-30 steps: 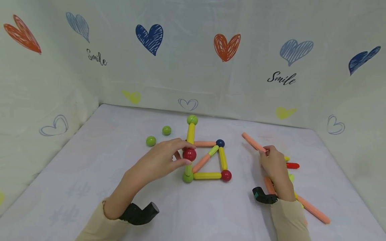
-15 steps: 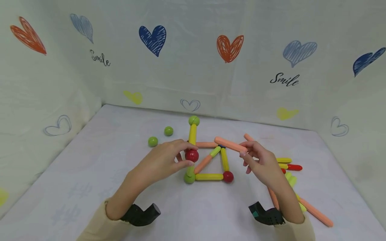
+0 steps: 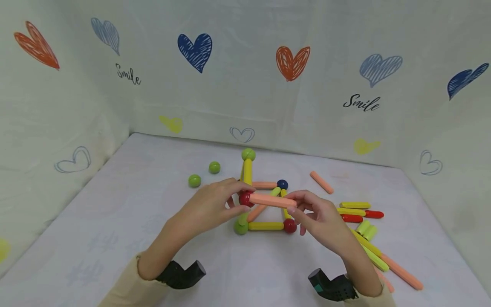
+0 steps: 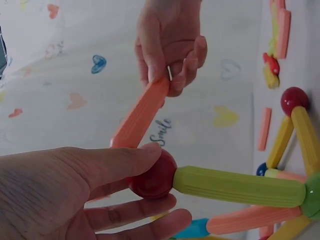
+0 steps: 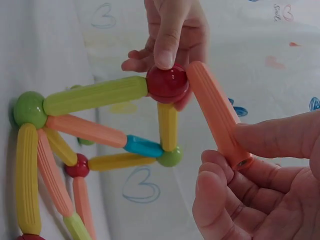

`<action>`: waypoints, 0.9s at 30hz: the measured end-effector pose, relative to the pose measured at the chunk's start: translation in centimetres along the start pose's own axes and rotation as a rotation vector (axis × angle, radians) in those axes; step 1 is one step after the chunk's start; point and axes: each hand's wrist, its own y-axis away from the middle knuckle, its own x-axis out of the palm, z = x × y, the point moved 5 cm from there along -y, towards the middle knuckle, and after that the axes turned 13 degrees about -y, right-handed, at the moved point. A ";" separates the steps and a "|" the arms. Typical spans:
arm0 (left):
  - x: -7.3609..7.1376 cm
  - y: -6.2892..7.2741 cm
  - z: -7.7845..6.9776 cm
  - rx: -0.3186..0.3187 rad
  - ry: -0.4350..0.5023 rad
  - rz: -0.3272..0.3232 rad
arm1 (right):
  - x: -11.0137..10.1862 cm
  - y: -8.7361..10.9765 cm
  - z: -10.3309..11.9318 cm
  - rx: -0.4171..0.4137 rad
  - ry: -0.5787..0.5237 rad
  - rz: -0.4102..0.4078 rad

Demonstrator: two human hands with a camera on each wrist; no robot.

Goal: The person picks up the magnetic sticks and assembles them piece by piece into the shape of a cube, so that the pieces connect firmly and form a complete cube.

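- Rod in salmon pink (image 3: pixel 272 201) sits just right of the centre of the head view, tilted slightly down to the right; its left end touches the upper red ball (image 3: pixel 245 198).
- Right hand (image 3: pixel 321 219), right of centre, pinches the other end of that rod between thumb and fingers.
- Left hand (image 3: pixel 212 201), left of centre, grips the upper red ball with thumb and fingertips; in the left wrist view its thumb lies along the ball.
- From that ball a light green rod (image 5: pixel 95 95) runs to the lower green ball (image 3: pixel 241 228), and a yellow rod (image 3: pixel 248 171) runs to the top green ball (image 3: pixel 248 154) in the upper middle of the head view.
- Along the near edge of the base, a front yellow rod (image 3: pixel 266 226) joins the lower green ball to the lower red ball (image 3: pixel 290 226); a dark blue ball (image 3: pixel 282 184) marks the far right corner.
- In the middle of the right wrist view, a turquoise piece (image 5: pixel 143 145) forms part of a slanting brace.
- Two loose green balls (image 3: pixel 194 181) lie left of the structure.
- A loose salmon rod (image 3: pixel 322 182) lies right of centre, above the scattered rods (image 3: pixel 366 243) at lower right.
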 end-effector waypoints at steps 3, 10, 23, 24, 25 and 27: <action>0.0 0.0 0.0 0.004 0.010 -0.006 | -0.3 0.0 0.1 -0.017 0.018 -0.009; 0.1 0.0 0.0 0.013 0.017 -0.005 | -0.7 0.2 -0.1 0.031 0.018 -0.036; -0.2 -0.1 1.9 -0.022 0.178 0.101 | -0.7 -0.3 -1.1 0.074 -0.147 0.037; -0.3 -0.1 2.5 -0.035 0.208 0.103 | -0.7 -0.3 -1.3 0.086 -0.167 0.044; -0.4 -0.2 3.2 -0.039 0.233 0.092 | -0.7 -0.4 -1.5 0.097 -0.185 0.049; -0.5 -0.3 5.0 -0.068 0.257 0.054 | -0.6 -0.6 -1.8 0.110 -0.210 0.061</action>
